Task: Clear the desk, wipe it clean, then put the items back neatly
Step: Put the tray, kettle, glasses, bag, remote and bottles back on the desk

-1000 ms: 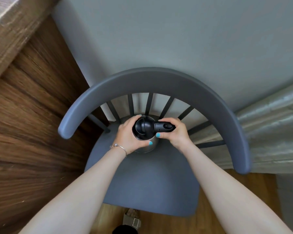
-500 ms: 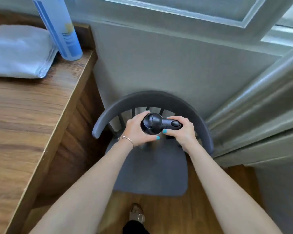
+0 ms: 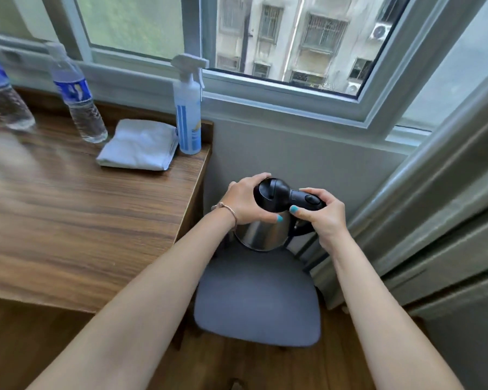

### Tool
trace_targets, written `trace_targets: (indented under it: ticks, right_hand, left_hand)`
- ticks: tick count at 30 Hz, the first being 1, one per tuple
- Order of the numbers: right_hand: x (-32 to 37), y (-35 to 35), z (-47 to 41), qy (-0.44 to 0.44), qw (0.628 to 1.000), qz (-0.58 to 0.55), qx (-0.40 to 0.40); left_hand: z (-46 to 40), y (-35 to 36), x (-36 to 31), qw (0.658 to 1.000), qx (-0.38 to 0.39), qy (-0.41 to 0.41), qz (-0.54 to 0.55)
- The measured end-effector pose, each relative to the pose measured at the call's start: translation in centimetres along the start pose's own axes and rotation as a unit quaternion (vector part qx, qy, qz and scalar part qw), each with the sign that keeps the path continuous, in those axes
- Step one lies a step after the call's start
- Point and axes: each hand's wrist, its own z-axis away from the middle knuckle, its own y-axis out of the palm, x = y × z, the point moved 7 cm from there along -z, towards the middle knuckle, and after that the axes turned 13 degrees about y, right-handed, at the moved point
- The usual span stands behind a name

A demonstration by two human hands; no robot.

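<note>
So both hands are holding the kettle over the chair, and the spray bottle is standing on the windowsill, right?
Not quite. The head view shows the spray bottle standing on the desk, beside the folded cloth. Both hands, left and right, do hold the kettle over the chair.

Taking the spray bottle (image 3: 188, 114) at the back right corner of the surface (image 3: 82, 209) as landmark: a folded white cloth (image 3: 140, 146) lies just left of it, touching or nearly so. Further left stand two water bottles (image 3: 78, 94), near the back edge. In front of the cloth the wood lies open up to the near edge. Right of the bottle, past the surface's edge, both hands (image 3: 244, 201) hold a kettle (image 3: 268, 218) above a chair seat (image 3: 257, 299).
</note>
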Motion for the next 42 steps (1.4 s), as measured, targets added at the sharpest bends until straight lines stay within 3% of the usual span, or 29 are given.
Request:
trace_targets:
  ticks: [7, 14, 26, 42]
  right_hand:
    - [6.6, 3.1, 3.4, -0.056, 0.997, -0.046, 0.0]
    - [11.4, 10.6, 6.6, -0.075, 0.994, -0.06, 0.043]
    - [13.2, 29.5, 12.1, -0.057, 0.984, -0.074, 0.15]
    - [16.2, 53.0, 15.5, -0.086, 0.965, 0.012, 0.247]
  left_hand:
    - [1.6, -8.1, -3.1, 0.998, -0.052, 0.032, -0.01]
    - [5.8, -17.4, -1.8, 0.994, -0.102, 0.035, -0.012]
    - [18.6, -30.7, 6.2, 0.978, -0.195, -0.04, -0.063]
    - [31.3, -46.1, 17.0, 0.935, -0.321, -0.129, -0.07]
